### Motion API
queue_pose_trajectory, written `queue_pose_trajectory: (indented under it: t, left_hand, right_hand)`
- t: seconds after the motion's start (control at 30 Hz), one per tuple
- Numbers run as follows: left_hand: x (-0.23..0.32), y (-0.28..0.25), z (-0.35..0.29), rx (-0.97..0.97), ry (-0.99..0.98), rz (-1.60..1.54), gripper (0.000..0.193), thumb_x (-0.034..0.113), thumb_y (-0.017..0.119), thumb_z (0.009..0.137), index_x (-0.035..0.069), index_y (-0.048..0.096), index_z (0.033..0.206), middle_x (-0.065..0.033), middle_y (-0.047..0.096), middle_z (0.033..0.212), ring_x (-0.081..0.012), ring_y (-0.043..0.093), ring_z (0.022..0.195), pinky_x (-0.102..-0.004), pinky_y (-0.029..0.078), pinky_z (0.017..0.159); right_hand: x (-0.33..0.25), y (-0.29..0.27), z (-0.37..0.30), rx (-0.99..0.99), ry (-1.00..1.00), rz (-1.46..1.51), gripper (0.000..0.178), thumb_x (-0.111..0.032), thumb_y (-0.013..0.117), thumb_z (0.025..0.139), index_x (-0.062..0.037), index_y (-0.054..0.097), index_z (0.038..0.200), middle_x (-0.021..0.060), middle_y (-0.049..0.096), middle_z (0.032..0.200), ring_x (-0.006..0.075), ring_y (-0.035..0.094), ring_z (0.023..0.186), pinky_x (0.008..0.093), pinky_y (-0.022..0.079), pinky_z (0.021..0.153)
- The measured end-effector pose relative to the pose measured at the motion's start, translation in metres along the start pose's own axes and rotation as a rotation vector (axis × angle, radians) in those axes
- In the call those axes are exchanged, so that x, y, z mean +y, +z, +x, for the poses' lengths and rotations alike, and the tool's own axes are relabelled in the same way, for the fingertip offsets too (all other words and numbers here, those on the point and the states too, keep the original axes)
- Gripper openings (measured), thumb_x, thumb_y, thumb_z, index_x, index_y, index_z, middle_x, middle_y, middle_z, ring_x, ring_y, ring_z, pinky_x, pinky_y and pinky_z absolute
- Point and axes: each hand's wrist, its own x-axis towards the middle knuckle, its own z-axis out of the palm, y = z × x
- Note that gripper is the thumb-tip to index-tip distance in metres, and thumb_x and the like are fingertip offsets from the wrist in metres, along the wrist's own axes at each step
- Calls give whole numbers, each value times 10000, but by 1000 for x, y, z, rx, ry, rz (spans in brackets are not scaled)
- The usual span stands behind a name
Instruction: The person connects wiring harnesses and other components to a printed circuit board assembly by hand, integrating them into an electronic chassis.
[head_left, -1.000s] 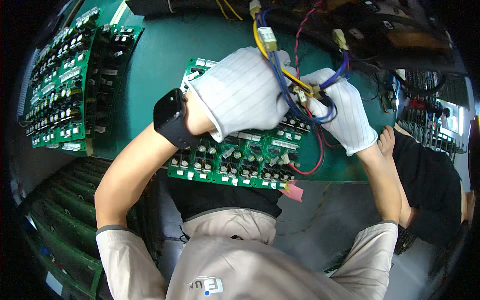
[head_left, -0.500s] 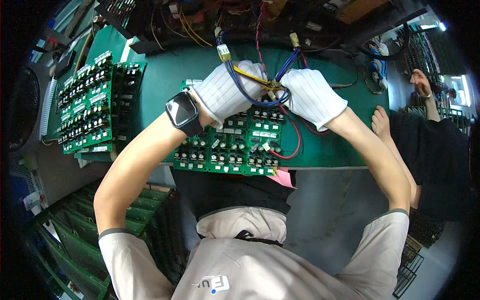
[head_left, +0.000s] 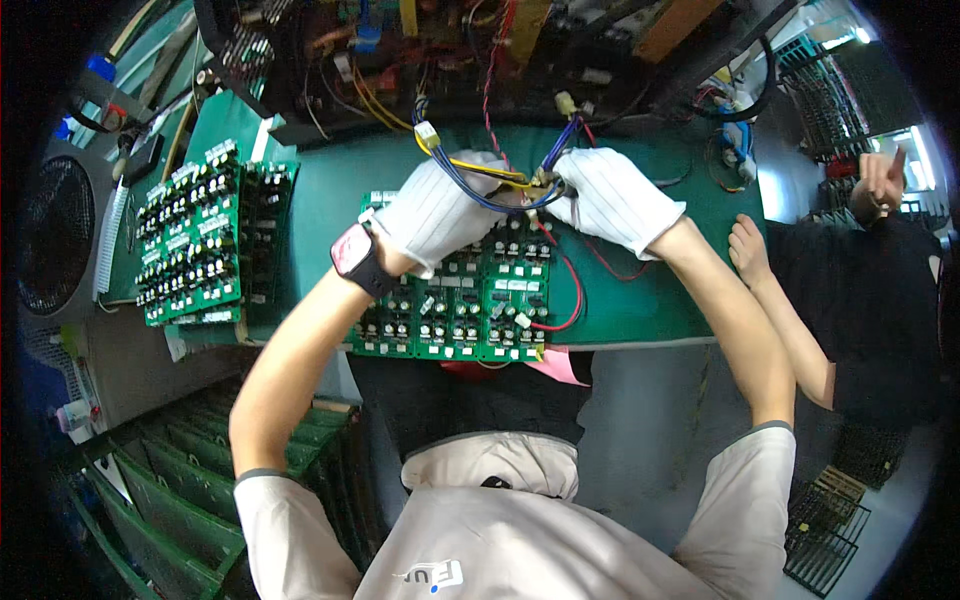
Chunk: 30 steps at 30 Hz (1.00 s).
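Note:
Both my hands wear white striped gloves and meet over the far part of a green circuit board panel. My left hand is closed on a bundle of blue and yellow wires, its fingertips partly hidden by the loops. From the other side my right hand pinches the same bundle close to where the wires cross. Pale plastic connectors, one a white connector, stick out beyond my fingers. A red wire curves from the bundle down to the panel, ending in a small white plug.
Upright stacked circuit boards stand at the left of the green table. A dark rack with hanging wires spans the back. Pink paper pokes out at the front edge. A person in black is at the right, one hand by the table.
The view has shifted a little, showing more of the rack. Both hands stay closed on the wires, close together. The other person's raised hand has changed pose.

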Motion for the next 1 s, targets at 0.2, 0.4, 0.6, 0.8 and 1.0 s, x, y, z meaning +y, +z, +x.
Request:
queue_pose_trajectory:
  t: [0.2, 0.4, 0.6, 0.8, 1.0]
  left_hand:
    - [3, -3, 4, 4, -124, -331, 279, 136, 687, 917, -21, 712, 1146, -219, 708, 1115, -403, 679, 1031, -447, 540, 929]
    - [13, -23, 17, -39, -264, -863, 380, 184, 719, 998, 10, 653, 1329, -83, 687, 1291, -181, 634, 1154, -377, 493, 1049]
    - [3, -28, 13, 23, -643, -958, 154, 104, 675, 986, -21, 715, 1066, -44, 711, 832, -91, 617, 678, -239, 493, 611]
    - [-18, -3, 26, 154, -593, -1107, 187, 115, 764, 951, 1, 638, 1030, -95, 715, 1047, -191, 715, 843, -317, 593, 708]
    - [-12, -4, 28, 141, -588, -946, 201, -14, 732, 877, 9, 684, 1071, -77, 741, 1060, -147, 703, 934, -296, 580, 874]
  right_hand:
    - [4, -19, 1, 31, 139, 275, 331, -365, 756, 913, -45, 720, 989, 216, 708, 873, 408, 704, 821, 468, 553, 726]
    - [10, -32, -7, -9, 225, 177, 360, -318, 767, 880, -24, 734, 1085, 227, 714, 856, 360, 724, 780, 455, 562, 721]
    - [19, 0, 0, 116, 156, 562, 324, -283, 744, 870, -40, 744, 1085, 228, 750, 972, 388, 740, 893, 463, 574, 825]
    - [30, -8, -12, 213, 120, 705, 326, -276, 770, 905, -31, 758, 1121, 199, 756, 906, 304, 740, 797, 418, 571, 742]
    - [35, 4, -15, 305, 198, 551, 253, -250, 751, 927, -42, 770, 1068, 149, 686, 712, 225, 664, 604, 385, 503, 583]
